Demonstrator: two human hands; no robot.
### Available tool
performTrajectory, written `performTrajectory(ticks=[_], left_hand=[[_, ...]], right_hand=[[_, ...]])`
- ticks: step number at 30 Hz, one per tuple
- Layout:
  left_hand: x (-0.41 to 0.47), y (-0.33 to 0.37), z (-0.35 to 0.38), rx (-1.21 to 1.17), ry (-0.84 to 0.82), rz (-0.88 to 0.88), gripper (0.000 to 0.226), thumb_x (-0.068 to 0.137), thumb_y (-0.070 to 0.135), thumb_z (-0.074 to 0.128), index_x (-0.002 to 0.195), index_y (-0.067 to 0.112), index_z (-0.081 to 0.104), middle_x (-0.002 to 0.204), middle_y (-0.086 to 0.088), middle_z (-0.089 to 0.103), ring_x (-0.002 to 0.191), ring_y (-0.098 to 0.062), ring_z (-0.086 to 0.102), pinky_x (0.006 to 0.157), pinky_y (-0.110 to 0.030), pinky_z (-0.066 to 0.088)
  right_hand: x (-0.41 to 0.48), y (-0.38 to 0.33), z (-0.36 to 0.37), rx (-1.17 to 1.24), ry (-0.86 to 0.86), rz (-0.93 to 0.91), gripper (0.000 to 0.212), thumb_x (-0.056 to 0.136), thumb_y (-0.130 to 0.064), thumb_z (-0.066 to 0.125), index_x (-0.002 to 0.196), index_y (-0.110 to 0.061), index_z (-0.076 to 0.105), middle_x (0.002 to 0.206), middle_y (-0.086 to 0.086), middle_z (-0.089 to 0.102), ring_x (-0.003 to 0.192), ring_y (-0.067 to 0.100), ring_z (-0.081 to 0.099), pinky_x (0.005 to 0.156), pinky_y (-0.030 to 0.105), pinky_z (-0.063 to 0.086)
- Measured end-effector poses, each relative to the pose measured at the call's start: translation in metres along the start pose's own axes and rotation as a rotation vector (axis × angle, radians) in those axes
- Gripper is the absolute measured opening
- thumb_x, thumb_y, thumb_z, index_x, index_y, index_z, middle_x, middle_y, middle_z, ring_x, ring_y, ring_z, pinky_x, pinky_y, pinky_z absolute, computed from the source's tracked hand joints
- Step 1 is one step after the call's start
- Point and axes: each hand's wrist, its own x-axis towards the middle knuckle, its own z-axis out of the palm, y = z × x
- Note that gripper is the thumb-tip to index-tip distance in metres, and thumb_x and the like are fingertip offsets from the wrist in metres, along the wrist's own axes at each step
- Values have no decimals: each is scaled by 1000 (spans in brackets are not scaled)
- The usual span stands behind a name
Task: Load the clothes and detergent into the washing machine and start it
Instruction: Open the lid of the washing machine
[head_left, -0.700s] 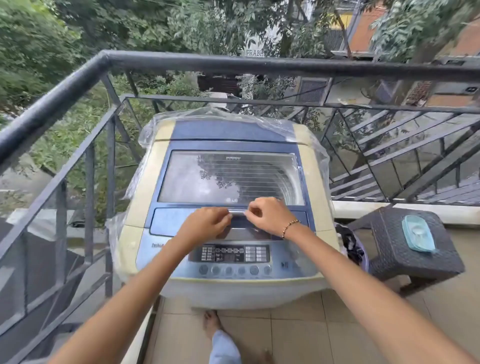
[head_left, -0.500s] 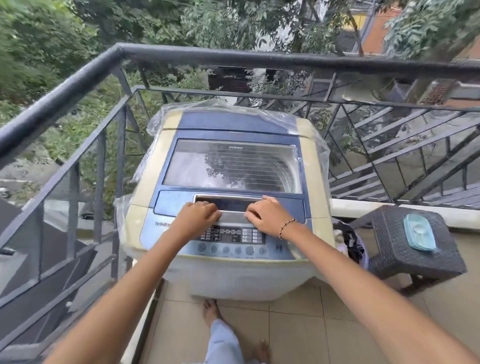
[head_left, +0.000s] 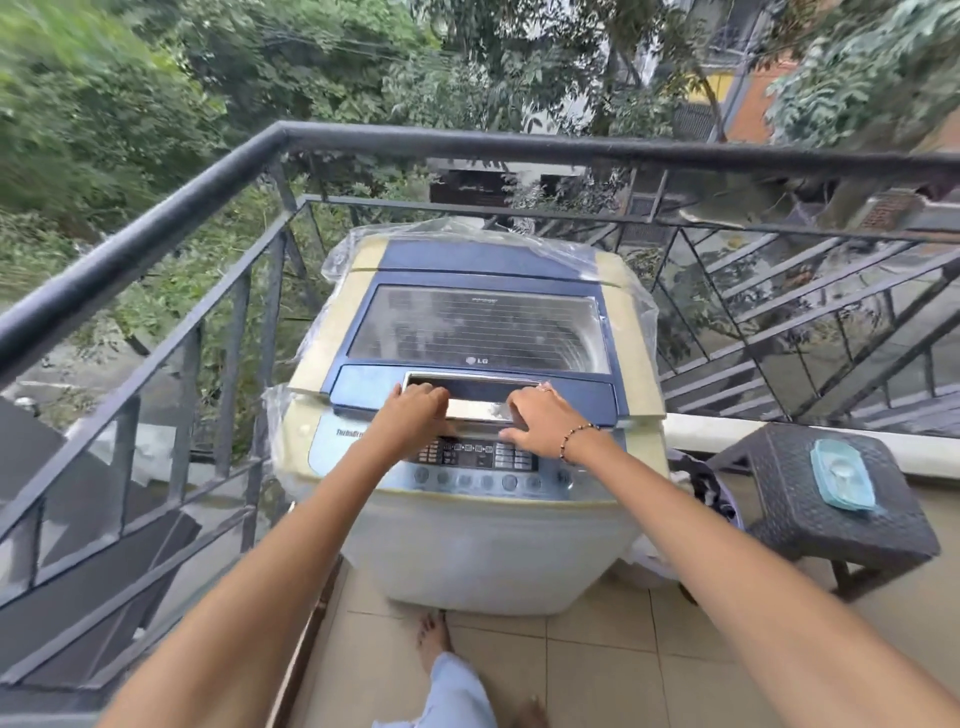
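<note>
Lid (head_left: 480, 332) of washing machine (head_left: 467, 519) is shut; rigid glass-and-plastic panel, judged hinged at rear. Left hand (head_left: 418, 415) and right hand (head_left: 540, 421) are curled over chrome handle (head_left: 478, 402), best lifting point. Clothes are glimpsed beside machine
</note>
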Motion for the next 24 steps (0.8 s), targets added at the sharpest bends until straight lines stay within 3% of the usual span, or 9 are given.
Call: performTrajectory(ticks=[3,7,10,13,16,20,22,24], left_hand=[[2,-5,-16,-9,133,45,27,91,26,57,114,13,57,117,-6,59,115,-27,52,104,-40,31],[9,-9,-42,54,341,157,31,92,20,55,123,15,57,123,-6,60,117,-29,52,110,-46,31],[18,-12,-62,13,560,192,30,87,13,62,117,14,65,112,-6,67,105,-30,61,109,-50,36],[26,-7,-86,-190,723,148,26,83,16,68,109,12,68,106,-8,67,100,-29,60,94,-42,45],[39,2,-112,-398,830,48,22,81,21,71,97,10,62,103,-8,58,99,-24,52,86,-35,42],[71,7,-139,-334,950,-12,19,83,26,67,92,10,62,98,-7,56,97,-23,49,83,-32,39],[88,6,-148,-270,1014,-44,18,84,27,66,94,12,64,99,-7,56,98,-25,51,85,-31,39],[105,6,-156,-271,1060,-57,19,85,28,66,95,12,64,100,-7,57,99,-26,52,87,-25,34]], right_hand=[[3,-1,-20,8,83,-9,30,80,-33,70,89,-14,49,90,1,51,92,22,47,88,34,38],[11,-6,-48,-50,236,-9,28,78,-21,70,98,-15,51,103,3,59,100,22,50,93,33,36],[18,-9,-77,-94,373,-9,31,74,-20,68,102,-15,55,105,3,61,101,22,52,92,33,36],[22,-10,-107,-95,500,-60,41,69,-20,72,108,-18,60,106,1,60,102,21,53,90,35,42],[27,-11,-124,-186,725,-90,46,66,-18,78,109,-21,60,106,-1,60,101,21,55,86,37,45],[44,-8,-130,-322,1076,-40,41,69,-11,79,106,-17,63,102,2,60,96,20,50,82,31,38],[58,-4,-131,-402,1179,-36,36,73,-8,76,107,-16,65,100,2,62,93,19,49,81,28,35],[74,1,-132,-395,1235,-62,35,76,-3,72,109,-14,66,99,2,65,91,19,55,80,27,41]])
